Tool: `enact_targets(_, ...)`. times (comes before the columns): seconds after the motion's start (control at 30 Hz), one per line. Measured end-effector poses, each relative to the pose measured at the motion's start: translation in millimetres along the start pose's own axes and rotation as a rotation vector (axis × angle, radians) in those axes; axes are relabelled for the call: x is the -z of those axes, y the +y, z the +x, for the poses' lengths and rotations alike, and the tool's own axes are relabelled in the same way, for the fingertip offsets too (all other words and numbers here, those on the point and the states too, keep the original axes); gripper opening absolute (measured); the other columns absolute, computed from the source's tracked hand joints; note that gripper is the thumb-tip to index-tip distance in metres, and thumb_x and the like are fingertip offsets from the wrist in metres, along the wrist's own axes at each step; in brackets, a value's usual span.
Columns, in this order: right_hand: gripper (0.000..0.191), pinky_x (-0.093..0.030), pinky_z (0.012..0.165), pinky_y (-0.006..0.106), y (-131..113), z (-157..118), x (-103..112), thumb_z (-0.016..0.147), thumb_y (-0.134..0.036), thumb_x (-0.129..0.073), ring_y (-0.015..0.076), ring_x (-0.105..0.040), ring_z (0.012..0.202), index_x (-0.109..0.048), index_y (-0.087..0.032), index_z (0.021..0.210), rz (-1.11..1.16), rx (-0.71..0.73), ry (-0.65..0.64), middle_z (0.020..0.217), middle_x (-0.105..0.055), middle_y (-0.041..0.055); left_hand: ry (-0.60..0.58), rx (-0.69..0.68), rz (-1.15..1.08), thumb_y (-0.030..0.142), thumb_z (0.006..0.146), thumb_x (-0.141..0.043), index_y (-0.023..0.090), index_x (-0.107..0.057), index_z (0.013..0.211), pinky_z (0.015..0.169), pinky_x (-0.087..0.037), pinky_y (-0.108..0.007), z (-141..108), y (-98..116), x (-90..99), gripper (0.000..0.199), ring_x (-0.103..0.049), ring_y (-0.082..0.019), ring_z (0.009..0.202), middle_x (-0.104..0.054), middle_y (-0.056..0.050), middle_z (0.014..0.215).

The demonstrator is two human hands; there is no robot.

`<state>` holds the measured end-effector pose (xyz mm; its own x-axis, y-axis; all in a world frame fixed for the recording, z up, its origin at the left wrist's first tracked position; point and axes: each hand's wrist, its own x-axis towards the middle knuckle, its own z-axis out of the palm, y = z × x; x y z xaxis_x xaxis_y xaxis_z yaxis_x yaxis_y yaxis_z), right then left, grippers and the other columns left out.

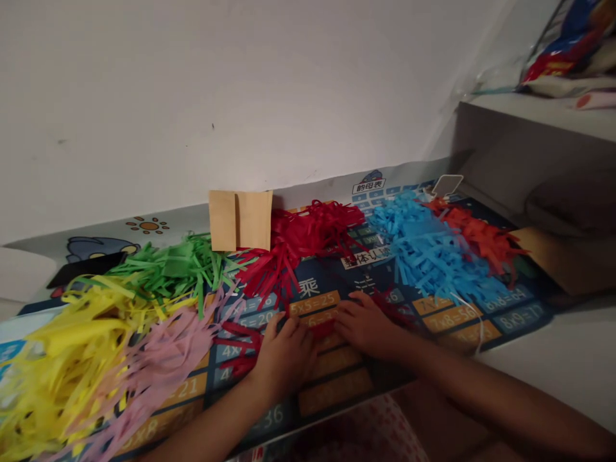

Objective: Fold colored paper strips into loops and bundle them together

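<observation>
A dark red paper tassel [323,330] lies across the mat at the middle, its fringed ends spreading out to the left and right. My left hand [287,350] is closed on its left part, fingers curled and thumb side up. The right part is under my right hand [366,326], whose fingers bend down over the paper close to the left hand. A short plain band of the paper shows between the two hands. Just beyond them lies a bunch of red tassels [312,231], with a folded tan card [253,221] standing at its left end.
Green [180,266], yellow [77,346] and pink fringed paper [168,350] is heaped to the left. Blue fringe [428,247] and orange-red fringe [481,234] lie to the right, near a white cord [476,314]. A printed multiplication mat [332,385] covers the table against a white wall [240,96].
</observation>
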<state>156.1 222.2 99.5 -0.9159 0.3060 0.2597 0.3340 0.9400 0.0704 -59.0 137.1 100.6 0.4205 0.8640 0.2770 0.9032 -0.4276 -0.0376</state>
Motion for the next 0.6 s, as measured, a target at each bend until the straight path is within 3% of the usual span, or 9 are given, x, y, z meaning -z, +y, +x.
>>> enact_targets(0.13,0.008,-0.032,0.09,0.047,-6.7,17.8,8.4,0.092,-0.021,-0.057,0.0232,-0.053,0.094,-0.063,-0.02,0.087,0.029,-0.159,-0.007,0.09,-0.067,0.0035,0.012,0.031,-0.013,0.02,0.084,-0.062,0.022,-0.064,0.075,0.097,-0.031,-0.052,4.8,-1.2,-9.5,0.01,-0.056,-0.022,0.083,-0.064,0.002,0.072)
enact_targets(0.23,0.008,-0.033,0.087,0.043,-18.6,21.6,5.7,0.093,-0.024,-0.058,0.0223,-0.052,0.094,-0.064,-0.019,0.094,0.045,-0.104,0.02,0.094,-0.067,0.0033,0.036,0.025,-0.033,0.011,0.084,-0.062,0.023,-0.066,0.08,0.098,-0.031,-0.049,-2.6,-4.9,-15.1,0.013,-0.057,-0.02,0.083,-0.065,0.004,0.072)
enact_targets(0.33,0.009,-0.032,0.081,0.04,-18.0,8.8,-10.0,0.094,-0.022,-0.058,0.0199,-0.053,0.087,-0.066,-0.021,0.091,0.072,-0.085,0.057,0.085,-0.069,0.0006,0.073,0.004,-0.055,0.01,0.084,-0.063,0.025,-0.067,0.093,0.097,-0.032,-0.046,-18.4,-10.5,-14.6,0.018,-0.058,-0.02,0.09,-0.071,0.003,0.083)
enact_targets(0.5,0.01,-0.031,0.079,0.036,3.9,-20.5,-28.9,0.09,-0.02,-0.065,0.0167,-0.055,0.088,-0.07,-0.028,0.094,0.289,-0.182,0.196,0.093,-0.071,-0.003,0.124,0.091,-0.336,0.019,0.092,-0.055,0.029,-0.072,0.094,0.085,-0.038,-0.039,-36.0,-22.6,-7.4,0.02,-0.062,-0.018,0.084,-0.073,0.0,0.09)
enact_targets(0.6,0.003,-0.034,0.079,0.034,11.1,-24.3,-24.4,0.084,-0.022,-0.073,0.0171,-0.055,0.089,-0.072,-0.024,0.081,0.438,-0.308,0.141,0.091,-0.069,0.0,0.083,0.16,-0.428,0.026,0.094,-0.053,0.029,-0.074,0.089,0.08,-0.04,-0.038,-34.7,-26.6,-4.5,0.021,-0.063,-0.018,0.082,-0.072,-0.002,0.087)
